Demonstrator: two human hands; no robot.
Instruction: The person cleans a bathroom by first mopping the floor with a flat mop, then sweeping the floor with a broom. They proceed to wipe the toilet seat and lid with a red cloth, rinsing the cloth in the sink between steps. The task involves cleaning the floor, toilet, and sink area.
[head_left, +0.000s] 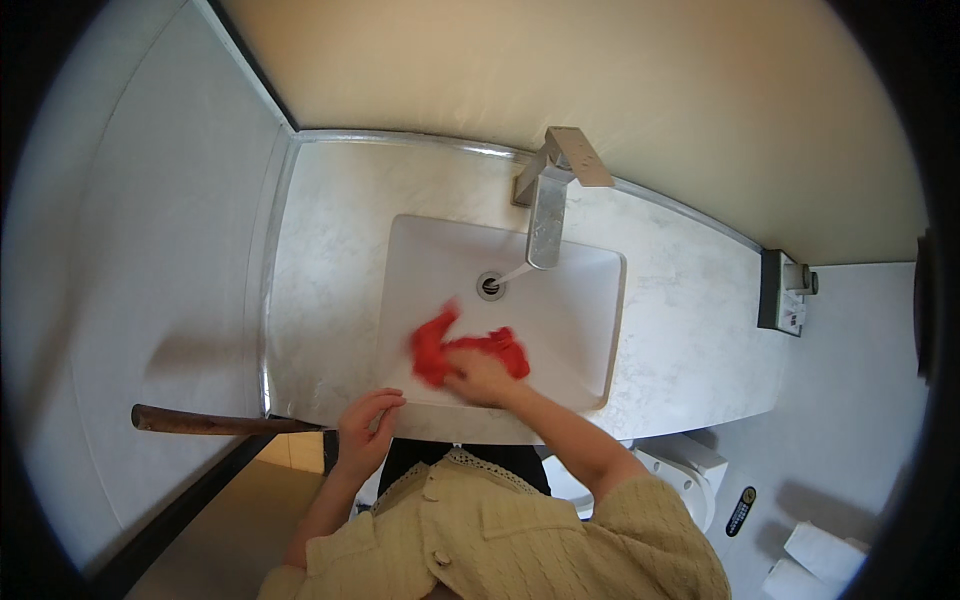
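A bunched red cloth (504, 346) lies in the near part of a white rectangular sink (570, 330), slightly blurred. My right hand (480, 377) is closed over it, and its fingertips are hidden by the fabric. My left hand (364, 431) is at the basin's near-left corner with curled fingers and nothing in it. Water (512, 275) runs from the square metal faucet (547, 225) towards the drain (491, 286). The cloth is on the near side of that stream, apart from it.
Left of my left hand, a brown wooden handle (217, 422) juts past the countertop (322, 300). A small box of toiletries (784, 296) stands at the counter's right end. Below right are a white toilet (679, 480) and white paper rolls (821, 555).
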